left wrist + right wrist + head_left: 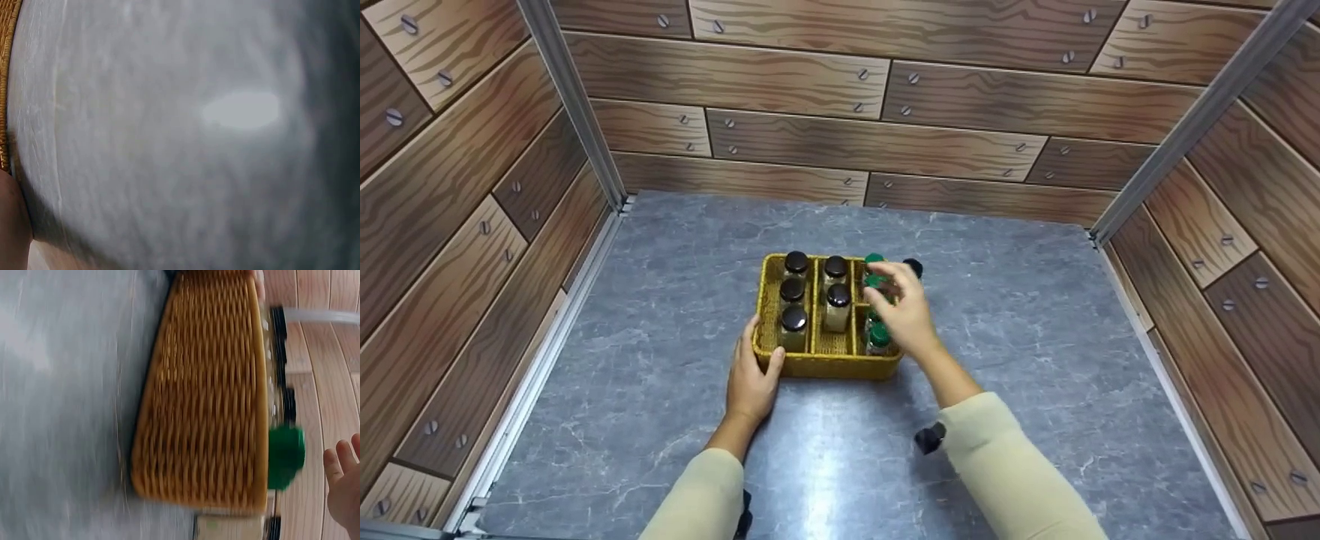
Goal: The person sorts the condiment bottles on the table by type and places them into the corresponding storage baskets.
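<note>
A woven wicker basket (832, 366) with dividers stands on the floor. Its left compartment holds three black-capped jars (793, 319), the middle one two more black-capped jars (838, 296). Several green-capped jars (878, 336) stand on the right side, partly covered by my right hand (907, 311). That hand hovers over them, fingers loosely bent and apart, nothing between them; the right wrist view shows its fingers (343, 455) beside a green cap (286, 457). At the basket's front left corner, my left hand (754, 382) holds the rim, thumb in front and fingers along the side.
Just outside the basket's right side stands another black-capped jar (913, 267), its body seen in the right wrist view as a pale jar (228, 527). Grey marbled floor (1035, 322) surrounds the basket. Wood-patterned walls (780, 82) with metal corner posts (577, 105) enclose three sides.
</note>
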The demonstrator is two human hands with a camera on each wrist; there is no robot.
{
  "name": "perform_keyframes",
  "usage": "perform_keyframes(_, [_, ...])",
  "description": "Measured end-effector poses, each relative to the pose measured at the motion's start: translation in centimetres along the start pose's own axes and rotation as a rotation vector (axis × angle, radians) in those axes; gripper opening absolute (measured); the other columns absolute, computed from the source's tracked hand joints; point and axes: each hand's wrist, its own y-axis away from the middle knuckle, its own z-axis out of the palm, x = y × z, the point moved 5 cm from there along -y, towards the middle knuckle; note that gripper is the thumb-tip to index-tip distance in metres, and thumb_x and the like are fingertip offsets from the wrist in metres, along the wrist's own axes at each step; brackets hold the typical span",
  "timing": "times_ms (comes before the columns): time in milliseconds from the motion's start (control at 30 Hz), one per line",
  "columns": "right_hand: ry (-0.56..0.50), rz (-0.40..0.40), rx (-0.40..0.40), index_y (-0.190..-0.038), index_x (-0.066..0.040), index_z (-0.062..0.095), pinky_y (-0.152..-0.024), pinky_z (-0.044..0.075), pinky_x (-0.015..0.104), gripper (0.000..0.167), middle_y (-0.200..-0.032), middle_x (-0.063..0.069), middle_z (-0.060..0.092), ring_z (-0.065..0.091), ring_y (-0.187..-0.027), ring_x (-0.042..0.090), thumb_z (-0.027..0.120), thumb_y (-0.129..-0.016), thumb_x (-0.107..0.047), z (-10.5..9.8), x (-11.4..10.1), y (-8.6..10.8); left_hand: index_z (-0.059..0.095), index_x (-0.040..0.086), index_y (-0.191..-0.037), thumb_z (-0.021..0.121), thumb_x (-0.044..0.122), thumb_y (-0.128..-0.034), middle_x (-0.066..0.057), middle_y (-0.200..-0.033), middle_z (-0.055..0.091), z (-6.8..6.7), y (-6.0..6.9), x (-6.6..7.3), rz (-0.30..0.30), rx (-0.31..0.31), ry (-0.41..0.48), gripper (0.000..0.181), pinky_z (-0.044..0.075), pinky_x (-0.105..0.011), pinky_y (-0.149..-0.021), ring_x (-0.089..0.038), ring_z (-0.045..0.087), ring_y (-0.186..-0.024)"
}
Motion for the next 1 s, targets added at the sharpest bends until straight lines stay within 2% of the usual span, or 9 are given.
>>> perform_keyframes(167, [-0.005, 0.046, 0.053, -0.137, 0.009, 0.066, -0.124, 0.046, 0.057, 0.041, -0.138, 0.027, 0.061, 0.058, -0.138, 0.05, 0.072, -0.097, 0.008, -2.7, 1.6, -1.0, 0.037, 0.02, -0.167, 0.068, 0.033, -0.1031, -0.021, -0.168, 0.047, 0.0, 0.0, 0.0, -0.015, -0.01, 0.008, 0.072, 0.041, -0.066, -0.124, -0.046, 0.05, -0.151])
perform_keyframes(300, [-0.002, 0.068, 0.066, -0.138, 0.01, 0.064, -0.124, 0.046, 0.057, 0.04, -0.143, 0.028, 0.059, 0.058, -0.143, 0.049, 0.07, -0.098, 0.009, -4.4, 3.2, -1.7, 0.037, 0.02, -0.167, 0.068, 0.033, -0.1042, -0.02, -0.168, 0.046, 0.1, 0.0, 0.0, -0.013, -0.016, 0.008, 0.072, 0.04, -0.063, -0.127, -0.044, 0.049, -0.152])
perform_keyframes(467, [0.11, 0.047, 0.072, -0.138, 0.008, 0.066, -0.127, 0.042, 0.058, 0.04, -0.149, 0.027, 0.059, 0.054, -0.147, 0.043, 0.072, -0.098, 0.007, -5.9, 4.8, -2.5, 0.037, 0.019, -0.168, 0.069, 0.033, -0.1038, -0.02, -0.168, 0.047, 0.0, -0.1, 0.1, -0.011, -0.016, 0.003, 0.073, 0.041, -0.062, -0.126, -0.044, 0.051, -0.152])
perform_keyframes(567, [0.183, 0.064, 0.069, -0.142, 0.005, 0.064, -0.13, 0.038, 0.059, 0.045, -0.152, 0.026, 0.058, 0.049, -0.15, 0.041, 0.073, -0.098, 0.005, -6.5, 5.8, -3.0, 0.037, 0.02, -0.167, 0.069, 0.033, -0.1039, -0.02, -0.168, 0.046, 0.0, -0.2, 0.2, -0.01, -0.019, 0.002, 0.072, 0.041, -0.062, -0.126, -0.044, 0.05, -0.152])
perform_keyframes(700, [0.249, 0.127, 0.037, -0.151, 0.003, 0.057, -0.13, 0.037, 0.061, 0.055, -0.16, 0.026, 0.05, 0.044, -0.154, 0.043, 0.073, -0.099, 0.002, -6.8, 7.5, -3.5, 0.038, 0.019, -0.167, 0.069, 0.032, -0.1035, -0.02, -0.168, 0.047, -0.1, -0.2, 0.3, 0.006, -0.009, 0.005, 0.071, 0.041, -0.063, -0.125, -0.045, 0.051, -0.151])
perform_keyframes(900, [0.26, 0.252, -0.003, -0.16, -0.001, 0.048, -0.13, 0.037, 0.063, 0.064, -0.167, 0.027, 0.04, 0.037, -0.159, 0.048, 0.071, -0.101, -0.002, -7.1, 10.2, -3.9, 0.039, 0.017, -0.166, 0.068, 0.03, -0.1031, -0.021, -0.166, 0.048, 0.0, -0.2, 0.1, 0.01, -0.006, 0.002, 0.07, 0.041, -0.062, -0.126, -0.043, 0.051, -0.151])
perform_keyframes(1000, [0.263, 0.302, -0.049, -0.165, -0.004, 0.041, -0.13, 0.037, 0.061, 0.068, -0.172, 0.026, 0.034, 0.036, -0.16, 0.05, 0.07, -0.103, -0.006, -7.1, 10.8, -4.1, 0.038, 0.017, -0.166, 0.068, 0.031, -0.103, -0.02, -0.167, 0.048, 0.1, -0.2, 0.1, 0.005, -0.009, -0.001, 0.071, 0.041, -0.061, -0.126, -0.043, 0.051, -0.152])
